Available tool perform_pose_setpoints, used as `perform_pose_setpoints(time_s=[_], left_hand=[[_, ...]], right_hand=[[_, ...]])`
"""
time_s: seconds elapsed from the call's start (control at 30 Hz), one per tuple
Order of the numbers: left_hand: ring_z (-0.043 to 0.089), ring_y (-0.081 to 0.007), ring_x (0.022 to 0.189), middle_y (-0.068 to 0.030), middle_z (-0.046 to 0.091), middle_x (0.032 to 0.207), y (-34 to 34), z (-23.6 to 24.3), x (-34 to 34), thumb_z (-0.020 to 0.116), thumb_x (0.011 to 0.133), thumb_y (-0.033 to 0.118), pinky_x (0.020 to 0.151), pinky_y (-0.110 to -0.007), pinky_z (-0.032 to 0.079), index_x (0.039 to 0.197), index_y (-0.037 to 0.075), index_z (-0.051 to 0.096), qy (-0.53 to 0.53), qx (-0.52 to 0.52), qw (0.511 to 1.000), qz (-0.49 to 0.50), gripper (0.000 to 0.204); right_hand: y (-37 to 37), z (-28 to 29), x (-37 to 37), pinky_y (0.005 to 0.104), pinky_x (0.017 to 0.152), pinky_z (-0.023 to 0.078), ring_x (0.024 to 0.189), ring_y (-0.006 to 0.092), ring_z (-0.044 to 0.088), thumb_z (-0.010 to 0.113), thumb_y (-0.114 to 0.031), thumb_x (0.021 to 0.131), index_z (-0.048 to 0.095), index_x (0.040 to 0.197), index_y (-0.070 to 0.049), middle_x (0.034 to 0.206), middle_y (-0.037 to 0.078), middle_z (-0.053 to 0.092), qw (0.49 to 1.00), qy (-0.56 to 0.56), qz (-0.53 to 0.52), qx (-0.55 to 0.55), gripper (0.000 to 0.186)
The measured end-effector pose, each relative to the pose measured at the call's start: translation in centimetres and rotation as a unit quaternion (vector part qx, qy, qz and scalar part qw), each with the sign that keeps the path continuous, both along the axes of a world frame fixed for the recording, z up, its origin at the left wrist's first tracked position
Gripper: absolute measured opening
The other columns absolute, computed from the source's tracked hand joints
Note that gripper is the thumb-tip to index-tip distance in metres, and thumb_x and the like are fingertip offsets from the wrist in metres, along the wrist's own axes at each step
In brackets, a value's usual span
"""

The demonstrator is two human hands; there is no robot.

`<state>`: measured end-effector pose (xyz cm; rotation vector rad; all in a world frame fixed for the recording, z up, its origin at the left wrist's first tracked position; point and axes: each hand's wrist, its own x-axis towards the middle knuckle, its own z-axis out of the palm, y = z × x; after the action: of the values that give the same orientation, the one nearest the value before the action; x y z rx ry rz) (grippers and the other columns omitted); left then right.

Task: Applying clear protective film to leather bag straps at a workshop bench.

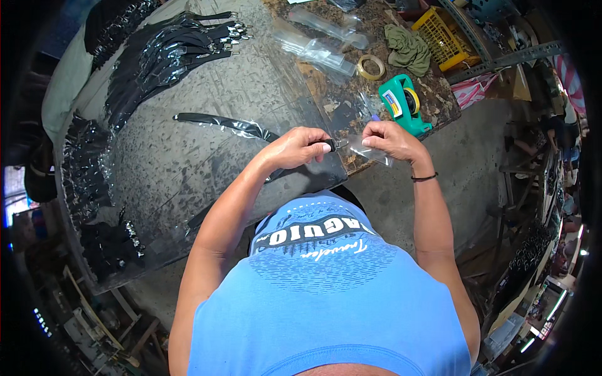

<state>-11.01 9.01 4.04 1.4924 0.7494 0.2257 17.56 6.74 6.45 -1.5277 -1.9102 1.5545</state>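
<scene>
My left hand (293, 149) is closed, its thumb and fingers pinching the black end (330, 145) of a strap with a small metal clip (341, 143). My right hand (394, 141), just to the right, pinches a small clear plastic bag (375, 154) by its edge. The bag's near side hangs below the fingers, close to the clip. Behind my left hand a black strap in clear plastic (224, 121) runs left across the table; whether it is the same strap I cannot tell, as my hand hides the join.
Many black straps with metal clips (169, 62) are piled at the far left, with more wrapped ones (88, 169) along the left edge. A green tape dispenser (394, 111), a tape roll (370, 66), clear bags (313, 50), an olive cloth (407, 49) and a yellow crate (442, 39) are at right.
</scene>
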Motion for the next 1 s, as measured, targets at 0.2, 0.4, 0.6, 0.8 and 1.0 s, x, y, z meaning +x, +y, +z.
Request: perform_pose_setpoints(time_s=[0.2,0.4,0.6,0.8,1.0], left_hand=[[0.055,-0.0096,0.066,-0.0013,0.065,0.077,0.2,-1.3,1.2,0.063,0.096,0.025,0.06,-0.027,0.047,0.106,0.002,0.067,-0.001,0.003,1.0,-0.025,0.025],[0.058,-0.01,0.067,-0.0015,0.063,0.077,0.8,-3.1,2.0,0.066,0.094,0.025,0.061,-0.027,0.048,0.102,0.0,0.067,0.002,-0.016,0.999,-0.041,0.026],[0.059,-0.0107,0.066,-0.0008,0.061,0.076,0.8,-3.9,2.3,0.063,0.094,0.019,0.061,-0.028,0.048,0.1,-0.001,0.065,0.004,-0.009,0.999,-0.052,0.021],[0.059,-0.0106,0.069,-0.0012,0.061,0.081,0.9,-5.3,2.7,0.06,0.093,0.014,0.063,-0.027,0.048,0.11,0.0,0.06,-0.023,-0.034,0.998,-0.04,0.022],[0.059,-0.0129,0.084,-0.0043,0.064,0.086,0.8,-8.8,2.0,0.059,0.095,0.018,0.078,-0.03,0.048,0.115,0.0,0.061,-0.044,0.01,0.999,0.009,0.027]], right_hand=[[0.0,0.7,-0.2,0.0277,0.064,0.042,0.071,0.0088,0.05,0.066,-0.021,0.091,0.061,0.089,-0.002,0.076,-0.001,0.057,0.999,-0.036,0.03,0.008,0.021],[-0.2,0.0,-0.5,0.0281,0.067,0.044,0.074,0.009,0.052,0.067,-0.021,0.091,0.063,0.091,-0.002,0.078,-0.001,0.059,0.999,-0.03,0.036,-0.002,0.019],[-0.4,-1.8,-0.7,0.0295,0.072,0.048,0.079,0.0115,0.058,0.066,-0.023,0.09,0.066,0.099,-0.001,0.084,0.002,0.065,0.999,0.026,0.014,-0.036,0.024],[-0.3,-3.1,-0.9,0.0269,0.071,0.047,0.08,0.0096,0.059,0.067,-0.023,0.09,0.067,0.101,-0.002,0.086,0.0,0.066,0.995,0.022,0.002,-0.096,0.024],[-0.5,-3.6,-0.4,0.0263,0.061,0.045,0.075,0.007,0.057,0.067,-0.026,0.089,0.068,0.099,-0.005,0.083,-0.003,0.065,0.987,0.025,-0.035,-0.154,0.023]])
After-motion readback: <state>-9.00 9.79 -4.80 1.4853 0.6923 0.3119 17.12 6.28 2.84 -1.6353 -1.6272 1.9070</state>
